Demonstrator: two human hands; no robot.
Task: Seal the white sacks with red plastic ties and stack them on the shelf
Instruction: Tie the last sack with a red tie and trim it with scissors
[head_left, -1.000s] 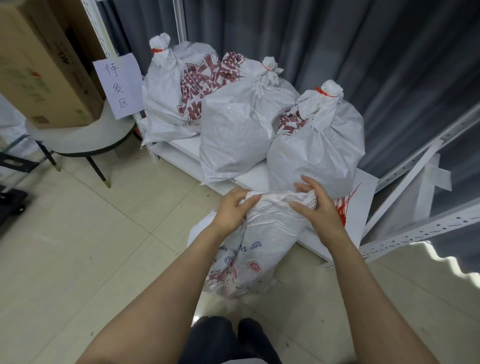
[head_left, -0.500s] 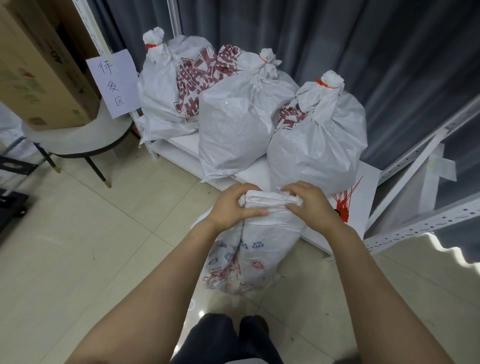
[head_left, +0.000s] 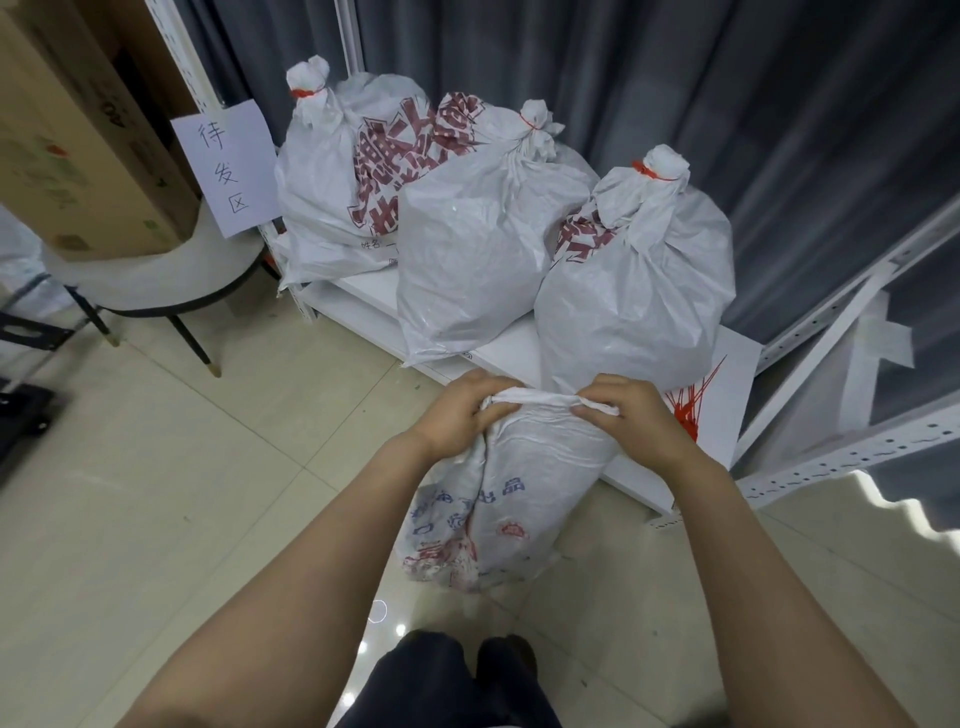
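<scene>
**Now on sack four: mouth gathered, no tie on it yet**

Right, from the head view, both hands are working at the top of the unsealed sack (head_left: 514, 493). It is standing on the floor (head_left: 208, 467), pressed up against the front edge of the shelf (head_left: 363, 291). The left hand (head_left: 457, 415) is clutching the left end of the gathered mouth, its grip curled tight round the fabric. The right hand (head_left: 634, 415) is pinching the right end, its grip closed on the folded rim. Between them the mouth is lying flattened into a band, not twisted into a neck.

Behind the hands, three finished sacks are sitting side by side on the shelf. The left sack (head_left: 332, 208), the middle sack (head_left: 467, 260) and the right sack (head_left: 634, 291) are each wearing a red tie round a bunched neck. The loose red ties (head_left: 691, 410) are lying on the right end of the shelf, just beside the right hand and partly hidden by it.

So three look sealed and stacked, and this one is looking like the gathering stage. Neither hand seems to be holding a tie. By my reckoning, what is remaining is twisting the neck, taking a tie from the pile, cinching it and lifting the sack up. The shelf is looking crowded, so it may be going on top of the others. I cannot tell whether more sacks are waiting out of frame.
</scene>
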